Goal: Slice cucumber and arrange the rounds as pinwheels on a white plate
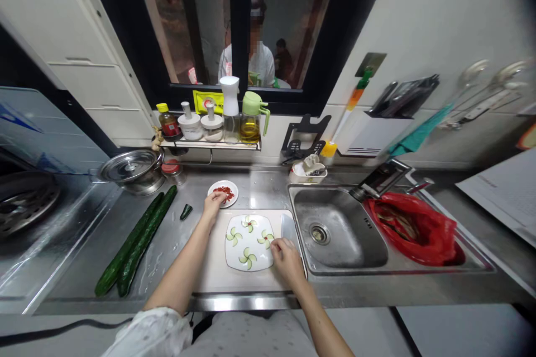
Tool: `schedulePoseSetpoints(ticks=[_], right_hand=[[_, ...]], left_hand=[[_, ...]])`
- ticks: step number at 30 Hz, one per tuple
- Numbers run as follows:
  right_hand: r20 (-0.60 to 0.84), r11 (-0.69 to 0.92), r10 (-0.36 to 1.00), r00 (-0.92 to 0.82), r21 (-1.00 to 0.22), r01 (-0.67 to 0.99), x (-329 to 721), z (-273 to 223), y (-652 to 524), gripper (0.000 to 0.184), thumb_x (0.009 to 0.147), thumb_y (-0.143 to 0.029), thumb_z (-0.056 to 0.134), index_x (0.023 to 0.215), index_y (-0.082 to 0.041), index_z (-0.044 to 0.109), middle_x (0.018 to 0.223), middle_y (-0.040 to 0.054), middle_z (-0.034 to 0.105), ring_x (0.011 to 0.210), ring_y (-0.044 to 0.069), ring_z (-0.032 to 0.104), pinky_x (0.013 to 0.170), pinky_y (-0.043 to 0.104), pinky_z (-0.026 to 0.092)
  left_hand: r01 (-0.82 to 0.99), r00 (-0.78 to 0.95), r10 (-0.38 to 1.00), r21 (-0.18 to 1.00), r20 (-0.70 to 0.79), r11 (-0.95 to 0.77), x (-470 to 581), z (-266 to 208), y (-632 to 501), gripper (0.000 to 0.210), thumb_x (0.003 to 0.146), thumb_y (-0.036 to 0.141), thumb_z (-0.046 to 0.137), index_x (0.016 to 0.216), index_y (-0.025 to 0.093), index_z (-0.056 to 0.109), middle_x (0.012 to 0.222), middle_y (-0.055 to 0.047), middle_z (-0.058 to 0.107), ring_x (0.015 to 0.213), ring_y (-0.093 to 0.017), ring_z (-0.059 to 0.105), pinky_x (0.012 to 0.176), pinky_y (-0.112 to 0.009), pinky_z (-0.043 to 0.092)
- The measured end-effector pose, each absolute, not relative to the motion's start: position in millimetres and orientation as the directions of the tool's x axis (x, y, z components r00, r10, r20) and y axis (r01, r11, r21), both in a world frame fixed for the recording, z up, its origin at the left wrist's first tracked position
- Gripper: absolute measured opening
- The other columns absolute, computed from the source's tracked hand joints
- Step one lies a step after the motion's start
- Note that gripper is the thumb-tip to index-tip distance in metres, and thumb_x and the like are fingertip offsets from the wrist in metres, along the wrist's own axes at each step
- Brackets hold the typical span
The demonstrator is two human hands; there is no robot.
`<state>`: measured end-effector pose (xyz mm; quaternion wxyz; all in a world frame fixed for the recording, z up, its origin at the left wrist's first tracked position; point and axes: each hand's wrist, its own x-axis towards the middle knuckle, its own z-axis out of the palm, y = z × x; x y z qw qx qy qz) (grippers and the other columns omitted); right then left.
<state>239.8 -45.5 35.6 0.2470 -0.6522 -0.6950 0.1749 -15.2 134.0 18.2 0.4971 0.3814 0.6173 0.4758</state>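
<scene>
My left hand (214,204) reaches over a small white dish (235,188) of red goji berries (225,193). Its fingertips are pinched together at the berries; anything between them is hidden. My right hand (288,259) is beside the right edge of a white square plate (263,263), fingers curled together; I cannot make out what, if anything, they hold. Thin green-edged cucumber slices (247,257) form several pinwheels on the plate, some with red centres. Under the plate lies a pale cutting board (213,280). A flat greyish blade (288,227) rests on it, partly behind my right hand.
Two long cucumbers (136,245) and a cut cucumber end (186,212) lie left. A lidded steel pot (132,170) stands behind. Seasoning bottles line a shelf (213,145). Right are the sink (347,234), faucet (385,178) and red bag (419,223). The window shows a person's reflection.
</scene>
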Motion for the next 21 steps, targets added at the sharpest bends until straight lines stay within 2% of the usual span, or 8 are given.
schedulePoseSetpoints(ticks=[4,10,16,21], right_hand=[[0.154,0.134,0.987,-0.05,-0.604,0.785,234.5,37.4,-40.7,0.023,0.09,-0.027,0.041,0.082,-0.02,0.061,0.083,0.0057,0.063,0.083,0.019,0.055,0.076,0.029,0.04],[0.208,0.222,0.972,-0.114,-0.628,0.746,221.6,56.0,-22.9,0.021,0.09,-0.026,0.043,0.083,-0.02,0.062,0.082,0.0051,0.062,0.083,0.019,0.054,0.076,0.029,0.04],[0.324,0.36,0.927,-0.189,-0.628,0.69,202.7,95.6,1.5,0.019,0.091,-0.029,0.045,0.091,-0.021,0.062,0.086,0.0048,0.061,0.086,0.018,0.053,0.078,0.03,0.04],[0.363,0.443,0.892,-0.267,-0.592,0.674,194.0,111.2,5.7,0.018,0.092,-0.028,0.047,0.095,-0.022,0.064,0.092,0.0057,0.06,0.091,0.019,0.052,0.081,0.031,0.04]], left_hand=[[-0.303,-0.105,0.946,0.916,-0.305,0.262,-8.8,32.0,116.7,0.038,0.057,0.04,0.077,0.081,0.015,0.063,0.082,-0.007,0.07,0.06,-0.01,0.059,0.042,-0.016,0.027],[-0.44,0.018,0.948,0.849,-0.319,0.293,5.7,58.2,82.7,0.036,0.054,0.036,0.079,0.077,0.015,0.06,0.081,-0.004,0.068,0.058,-0.007,0.055,0.042,-0.015,0.028],[-0.344,0.128,0.961,0.898,-0.245,0.275,16.2,73.6,51.5,0.031,0.055,0.031,0.078,0.072,0.015,0.058,0.069,-0.001,0.066,0.053,-0.005,0.049,0.045,-0.016,0.029],[-0.145,0.194,0.968,0.971,-0.161,0.19,15.7,85.4,34.6,0.032,0.06,0.037,0.076,0.079,0.015,0.062,0.071,-0.004,0.069,0.067,-0.012,0.062,0.062,-0.022,0.043]])
